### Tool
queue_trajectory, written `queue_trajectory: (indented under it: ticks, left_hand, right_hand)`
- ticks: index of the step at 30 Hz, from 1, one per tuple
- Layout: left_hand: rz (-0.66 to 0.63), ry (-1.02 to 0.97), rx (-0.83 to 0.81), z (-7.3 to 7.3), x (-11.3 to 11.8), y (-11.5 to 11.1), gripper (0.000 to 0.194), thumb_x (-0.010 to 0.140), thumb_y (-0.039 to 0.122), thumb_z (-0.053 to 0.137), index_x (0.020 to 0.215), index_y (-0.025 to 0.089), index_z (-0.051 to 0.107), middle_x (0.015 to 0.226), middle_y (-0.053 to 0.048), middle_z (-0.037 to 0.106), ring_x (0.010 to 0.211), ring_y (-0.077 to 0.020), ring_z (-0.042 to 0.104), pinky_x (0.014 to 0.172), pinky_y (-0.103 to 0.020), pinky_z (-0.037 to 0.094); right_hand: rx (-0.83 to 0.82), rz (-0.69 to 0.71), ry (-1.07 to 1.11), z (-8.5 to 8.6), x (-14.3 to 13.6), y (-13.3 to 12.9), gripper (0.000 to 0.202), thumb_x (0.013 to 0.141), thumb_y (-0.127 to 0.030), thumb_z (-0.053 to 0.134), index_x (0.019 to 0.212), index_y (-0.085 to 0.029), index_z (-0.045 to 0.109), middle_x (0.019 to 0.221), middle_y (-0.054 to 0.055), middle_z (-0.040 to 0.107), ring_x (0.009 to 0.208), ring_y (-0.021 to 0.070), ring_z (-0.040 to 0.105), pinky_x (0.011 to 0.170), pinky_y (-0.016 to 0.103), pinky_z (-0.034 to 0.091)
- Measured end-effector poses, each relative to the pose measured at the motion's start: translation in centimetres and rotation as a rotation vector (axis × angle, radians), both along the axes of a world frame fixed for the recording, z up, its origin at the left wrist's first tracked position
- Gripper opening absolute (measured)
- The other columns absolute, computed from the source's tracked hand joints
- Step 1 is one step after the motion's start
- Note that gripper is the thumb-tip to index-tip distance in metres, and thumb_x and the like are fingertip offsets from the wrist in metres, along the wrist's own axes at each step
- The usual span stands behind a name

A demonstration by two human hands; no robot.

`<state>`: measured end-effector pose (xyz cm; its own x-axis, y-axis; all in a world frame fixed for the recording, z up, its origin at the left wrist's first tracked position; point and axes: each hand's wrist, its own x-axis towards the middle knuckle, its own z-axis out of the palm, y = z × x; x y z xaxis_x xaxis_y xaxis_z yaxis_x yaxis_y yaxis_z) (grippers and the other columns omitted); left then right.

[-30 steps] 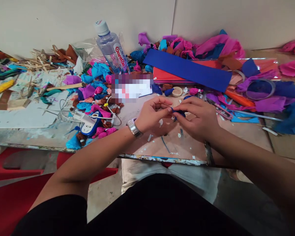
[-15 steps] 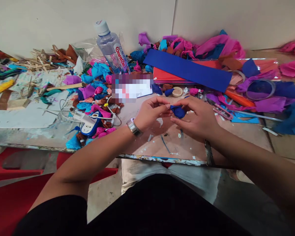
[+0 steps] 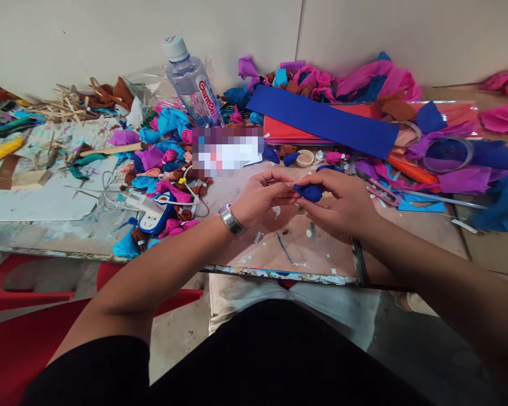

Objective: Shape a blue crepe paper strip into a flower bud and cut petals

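Observation:
A small dark blue crepe paper piece [image 3: 311, 193] is held between my two hands above the table [image 3: 254, 248]. My left hand [image 3: 266, 197] pinches its left end with thumb and fingertips. Fingers of my right hand [image 3: 336, 197] close round its right side. Behind my hands lie other blue paper pieces [image 3: 291, 159] and a round tape roll [image 3: 305, 158]. A long blue paper strip [image 3: 325, 119] rests across red sheets [image 3: 290, 131] further back.
A tilted water bottle [image 3: 190, 84] stands behind a partly blurred phone [image 3: 237, 153]. At the left are a blue power socket [image 3: 154, 217] with cables and many coloured paper pieces. Scissors [image 3: 381, 192], a clear ring [image 3: 449, 155] and crumpled paper lie right.
The fingers of my right hand have turned and closed further round the blue piece, which now looks more compact. My left hand has barely moved.

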<state>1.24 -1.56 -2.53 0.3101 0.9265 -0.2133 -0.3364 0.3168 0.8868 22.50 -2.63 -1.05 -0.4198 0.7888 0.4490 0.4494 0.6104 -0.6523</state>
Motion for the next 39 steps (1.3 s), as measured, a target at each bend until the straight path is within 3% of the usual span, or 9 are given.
queue_trajectory:
  ticks: [7,15,19,23,28,34,39]
  left_hand:
    - [-0.097,0.018,0.008,0.2,0.0,-0.2,0.029,0.073,0.021,0.091,0.095,0.013,0.073,0.086,-0.005,0.079,0.078,-0.0138,0.078,0.083,-0.031,0.064]
    - [-0.13,0.037,-0.071,1.1,0.4,-1.0,0.029,0.07,0.02,0.092,0.088,0.011,0.07,0.084,-0.008,0.08,0.079,-0.0155,0.079,0.081,-0.028,0.062]
    - [-0.122,-0.004,-0.076,1.3,0.6,-1.2,0.033,0.068,0.022,0.094,0.087,0.01,0.07,0.083,-0.008,0.08,0.078,-0.0152,0.079,0.08,-0.026,0.062]
    - [-0.123,-0.061,-0.064,1.2,0.6,-1.1,0.036,0.067,0.025,0.097,0.087,0.011,0.07,0.081,-0.005,0.079,0.074,-0.0134,0.078,0.078,-0.024,0.062]
    - [-0.072,-0.026,-0.05,0.8,0.6,-1.1,0.043,0.064,0.028,0.1,0.088,0.012,0.069,0.08,-0.002,0.077,0.068,-0.0098,0.074,0.075,-0.024,0.062]
    - [-0.121,0.018,0.089,-0.1,0.7,-0.9,0.045,0.07,0.037,0.097,0.086,0.013,0.063,0.084,-0.003,0.076,0.079,-0.0134,0.077,0.081,-0.029,0.061]
    - [-0.059,0.149,0.455,-0.4,-0.1,0.0,0.046,0.076,0.04,0.093,0.104,0.018,0.062,0.092,-0.001,0.071,0.084,-0.0116,0.07,0.08,-0.025,0.058]
  right_hand:
    - [-0.217,0.025,0.152,0.6,0.2,0.1,0.022,0.086,-0.028,0.079,0.107,-0.03,0.078,0.106,0.002,0.08,0.094,0.0249,0.073,0.088,0.041,0.058]
    - [-0.477,-0.066,0.425,0.2,-0.6,0.3,0.039,0.081,-0.03,0.083,0.119,-0.026,0.072,0.094,0.002,0.075,0.075,0.0167,0.069,0.071,0.032,0.059]
    - [-0.546,-0.028,0.517,-0.3,-0.8,0.6,0.039,0.078,-0.036,0.089,0.113,-0.026,0.075,0.099,0.003,0.077,0.081,0.0181,0.071,0.076,0.033,0.062]
    - [-0.603,0.048,0.496,-0.5,-0.7,0.6,0.03,0.075,-0.043,0.093,0.095,-0.026,0.079,0.092,0.001,0.078,0.082,0.0205,0.072,0.078,0.036,0.063]
    - [-0.589,0.027,0.464,-0.7,-0.6,0.3,0.035,0.068,-0.047,0.097,0.089,-0.025,0.081,0.088,0.001,0.078,0.081,0.0209,0.07,0.076,0.037,0.062]
    - [-0.575,-0.053,0.454,-0.5,-0.9,0.2,0.033,0.073,-0.053,0.093,0.087,-0.026,0.081,0.083,0.003,0.077,0.076,0.0214,0.068,0.069,0.037,0.06]
    - [-0.607,0.016,0.416,-0.3,-0.8,0.1,0.032,0.08,-0.054,0.087,0.09,-0.025,0.078,0.08,0.002,0.071,0.069,0.0177,0.063,0.064,0.033,0.055]
